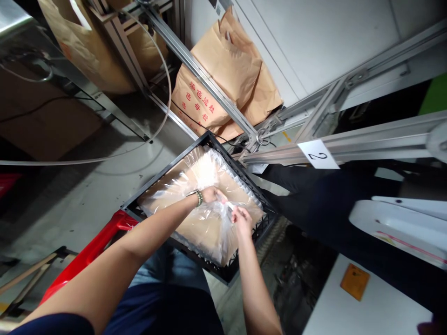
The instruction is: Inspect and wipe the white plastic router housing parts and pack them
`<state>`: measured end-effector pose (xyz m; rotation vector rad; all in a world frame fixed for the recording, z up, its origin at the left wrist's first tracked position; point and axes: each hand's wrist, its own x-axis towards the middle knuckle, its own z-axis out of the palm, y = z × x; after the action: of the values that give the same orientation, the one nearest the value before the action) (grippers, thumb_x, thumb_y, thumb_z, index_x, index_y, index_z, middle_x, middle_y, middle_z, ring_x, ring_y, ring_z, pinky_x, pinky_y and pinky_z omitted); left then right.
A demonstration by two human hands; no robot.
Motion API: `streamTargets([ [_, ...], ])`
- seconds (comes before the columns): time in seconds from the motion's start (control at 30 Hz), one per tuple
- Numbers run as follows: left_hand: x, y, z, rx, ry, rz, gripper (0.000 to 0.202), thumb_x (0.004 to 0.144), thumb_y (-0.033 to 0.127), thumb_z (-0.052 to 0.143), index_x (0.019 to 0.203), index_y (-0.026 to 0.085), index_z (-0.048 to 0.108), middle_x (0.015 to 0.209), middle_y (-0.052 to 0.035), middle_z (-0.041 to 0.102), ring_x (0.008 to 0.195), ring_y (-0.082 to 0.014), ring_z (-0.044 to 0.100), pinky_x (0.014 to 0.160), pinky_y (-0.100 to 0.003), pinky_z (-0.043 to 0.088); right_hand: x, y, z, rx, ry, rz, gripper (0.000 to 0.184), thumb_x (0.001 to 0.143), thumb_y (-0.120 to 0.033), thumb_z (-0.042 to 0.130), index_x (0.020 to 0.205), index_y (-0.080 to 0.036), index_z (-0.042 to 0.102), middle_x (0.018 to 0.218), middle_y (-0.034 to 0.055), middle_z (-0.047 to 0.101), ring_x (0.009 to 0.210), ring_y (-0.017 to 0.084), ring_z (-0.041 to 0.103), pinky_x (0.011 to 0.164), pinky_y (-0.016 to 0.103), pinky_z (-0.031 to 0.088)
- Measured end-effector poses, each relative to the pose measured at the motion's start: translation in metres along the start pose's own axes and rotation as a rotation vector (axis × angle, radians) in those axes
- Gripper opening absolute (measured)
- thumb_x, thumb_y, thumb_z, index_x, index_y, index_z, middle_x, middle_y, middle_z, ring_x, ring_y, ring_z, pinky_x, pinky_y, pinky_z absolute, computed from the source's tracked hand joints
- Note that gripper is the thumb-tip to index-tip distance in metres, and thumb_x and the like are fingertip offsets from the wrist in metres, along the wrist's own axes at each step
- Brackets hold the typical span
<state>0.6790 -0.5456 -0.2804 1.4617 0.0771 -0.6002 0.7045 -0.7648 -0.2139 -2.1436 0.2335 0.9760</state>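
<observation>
A black plastic crate (164, 174) stands on the floor, lined with a clear plastic bag (195, 174) over brown cardboard. My left hand (211, 193), a beaded bracelet on its wrist, is closed on the gathered plastic near the crate's middle. My right hand (240, 219) is closed on the same bunched plastic just to the right. The two hands pinch the bag film between them, a short gap apart.
Brown paper sacks (223, 83) with red print lean behind the crate among aluminium frame rails (195, 65). A card marked 2 (317, 154) hangs on a rail at right. A red frame (91, 251) sits at lower left, a white surface with an orange pad (355, 281) at lower right.
</observation>
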Motion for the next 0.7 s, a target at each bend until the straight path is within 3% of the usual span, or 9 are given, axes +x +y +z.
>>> streamTargets([
  [0.1,-0.002,0.004,0.006,0.033,0.035,-0.023,0.029,0.098,0.037,0.068,0.116,0.015,0.066,0.111,-0.0075,0.07,0.095,-0.0212,0.07,0.083,-0.041,0.062,-0.026,0.006,0.01,-0.095,-0.029,-0.087,0.025,0.103,-0.042,0.06,0.106,-0.018,0.068,0.098,0.0034,0.07,0.077,0.013,0.065,0.068,0.028,0.059],
  [0.17,-0.004,0.008,0.011,0.085,0.067,-0.024,0.03,0.098,0.038,0.067,0.117,0.015,0.066,0.111,-0.0075,0.07,0.094,-0.0211,0.07,0.082,-0.04,0.062,-0.028,-0.001,0.01,-0.168,-0.058,-0.165,0.022,0.102,-0.04,0.062,0.101,-0.019,0.069,0.102,0.0038,0.071,0.084,0.015,0.067,0.076,0.03,0.06],
  [0.33,-0.011,0.018,0.022,0.3,0.159,0.057,0.026,0.097,0.038,0.068,0.112,0.016,0.068,0.114,-0.008,0.069,0.102,-0.0234,0.068,0.091,-0.045,0.059,0.01,-0.046,-0.017,-0.26,-0.1,-0.366,0.019,0.095,-0.035,0.071,0.104,-0.019,0.072,0.123,0.0084,0.068,0.116,0.023,0.063,0.106,0.047,0.051],
  [0.4,-0.015,0.023,0.023,0.382,0.167,0.124,0.022,0.096,0.036,0.069,0.108,0.017,0.069,0.115,-0.008,0.069,0.108,-0.0243,0.066,0.097,-0.048,0.056,0.027,-0.06,-0.023,-0.248,-0.145,-0.414,0.02,0.093,-0.033,0.071,0.11,-0.021,0.073,0.128,0.0086,0.068,0.123,0.024,0.061,0.112,0.048,0.047],
  [0.53,-0.023,0.028,0.026,0.488,0.196,0.212,0.017,0.097,0.032,0.068,0.104,0.017,0.069,0.116,-0.0079,0.069,0.111,-0.0248,0.064,0.099,-0.049,0.055,0.047,-0.062,-0.012,-0.202,-0.283,-0.426,0.023,0.099,-0.036,0.064,0.112,-0.018,0.072,0.116,0.007,0.073,0.109,0.021,0.069,0.102,0.045,0.054],
  [0.7,-0.021,0.023,0.034,0.508,0.37,0.153,0.019,0.098,0.032,0.066,0.109,0.017,0.067,0.115,-0.0079,0.068,0.109,-0.0244,0.065,0.096,-0.047,0.056,0.052,-0.042,0.004,-0.154,-0.336,-0.348,0.029,0.1,-0.041,0.065,0.112,-0.014,0.068,0.105,0.0052,0.071,0.089,0.017,0.07,0.081,0.036,0.061],
])
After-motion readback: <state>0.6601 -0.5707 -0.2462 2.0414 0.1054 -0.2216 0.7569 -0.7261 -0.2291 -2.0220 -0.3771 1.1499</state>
